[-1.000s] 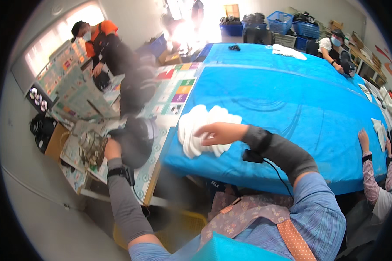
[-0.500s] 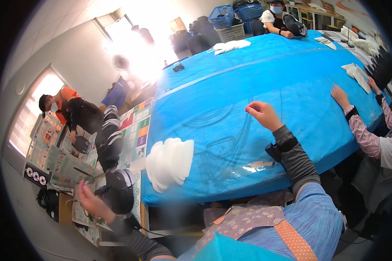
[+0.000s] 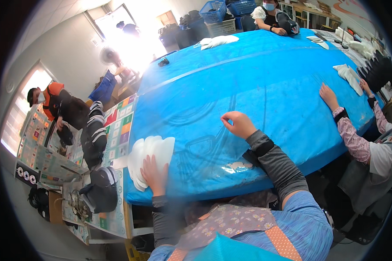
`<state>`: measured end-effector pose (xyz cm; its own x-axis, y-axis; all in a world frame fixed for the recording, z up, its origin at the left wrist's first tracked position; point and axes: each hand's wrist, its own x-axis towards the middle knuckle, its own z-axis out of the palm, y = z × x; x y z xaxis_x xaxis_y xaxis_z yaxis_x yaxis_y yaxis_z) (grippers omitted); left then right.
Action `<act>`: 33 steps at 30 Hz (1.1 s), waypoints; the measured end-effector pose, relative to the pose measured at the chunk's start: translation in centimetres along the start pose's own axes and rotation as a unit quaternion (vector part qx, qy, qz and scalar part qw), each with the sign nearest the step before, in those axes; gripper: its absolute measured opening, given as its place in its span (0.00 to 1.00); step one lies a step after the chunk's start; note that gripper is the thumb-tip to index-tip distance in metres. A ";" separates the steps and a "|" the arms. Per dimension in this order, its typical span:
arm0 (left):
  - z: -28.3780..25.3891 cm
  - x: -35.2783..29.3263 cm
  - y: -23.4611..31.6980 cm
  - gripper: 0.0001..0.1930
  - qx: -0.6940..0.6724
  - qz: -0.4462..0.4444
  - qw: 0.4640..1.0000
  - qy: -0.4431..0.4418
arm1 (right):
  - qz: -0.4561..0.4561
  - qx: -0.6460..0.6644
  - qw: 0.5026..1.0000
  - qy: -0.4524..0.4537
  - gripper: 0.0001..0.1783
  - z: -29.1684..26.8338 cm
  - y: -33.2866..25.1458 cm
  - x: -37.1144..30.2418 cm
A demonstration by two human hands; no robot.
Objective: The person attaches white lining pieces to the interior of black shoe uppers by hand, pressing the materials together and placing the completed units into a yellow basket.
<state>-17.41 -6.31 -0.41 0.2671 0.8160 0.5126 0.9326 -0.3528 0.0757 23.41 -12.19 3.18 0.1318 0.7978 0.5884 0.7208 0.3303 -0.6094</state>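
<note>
A fanned stack of white, rounded flat pieces lies near the left edge of the blue-covered table. My left hand rests on this stack with its fingers stretched out and apart. Further right, my right hand is above the blue cover, thumb and fingertips pressed together. Whether anything small sits in that pinch is hidden. Grey sleeves cover both my forearms.
Left of the table, dark caps stand stacked on a side table, where a person in orange and black handles a dark item. A co-worker's hand rests on the cover at right, near white pieces. Another person sits at the far end.
My left hand has moved right from beside the dark caps onto the white stack. My right hand stays pinched over the cover. The whole view has shifted slightly.
</note>
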 end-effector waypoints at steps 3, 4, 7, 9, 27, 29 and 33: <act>0.9 -0.3 -0.7 0.33 -0.011 0.006 0.999 0.031 | -0.034 0.006 0.999 0.000 0.07 0.2 -0.8 0.0; 0.9 -0.3 -0.9 0.31 -0.019 0.014 0.999 0.041 | -0.050 0.005 0.999 0.005 0.07 0.2 -1.1 0.0; 1.0 -0.4 -0.9 0.27 -0.066 -0.003 0.997 0.047 | -0.055 0.003 0.998 -0.007 0.06 0.3 -1.3 0.0; 0.8 -0.3 -0.7 0.24 -0.082 -0.004 0.994 0.069 | -0.054 0.002 0.998 -0.014 0.06 0.3 -1.5 0.0; 1.6 -1.5 -1.1 0.11 -0.277 -0.064 0.943 0.173 | -0.093 0.004 0.996 0.009 0.05 0.5 -2.0 -0.3; 1.1 -1.3 -0.9 0.12 -0.287 -0.085 0.938 0.175 | -0.087 0.014 0.996 0.009 0.05 0.5 -1.9 -0.3; 0.3 -0.9 0.4 0.09 -0.260 -0.067 0.947 0.177 | -0.047 0.003 0.998 -0.031 0.09 0.3 -1.4 -0.2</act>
<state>-17.18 -7.02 -1.13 -0.0286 0.6974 0.7161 0.6816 -0.5104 0.5243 22.16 -12.62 3.73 0.0207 0.7931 0.6087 0.7242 0.4078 -0.5560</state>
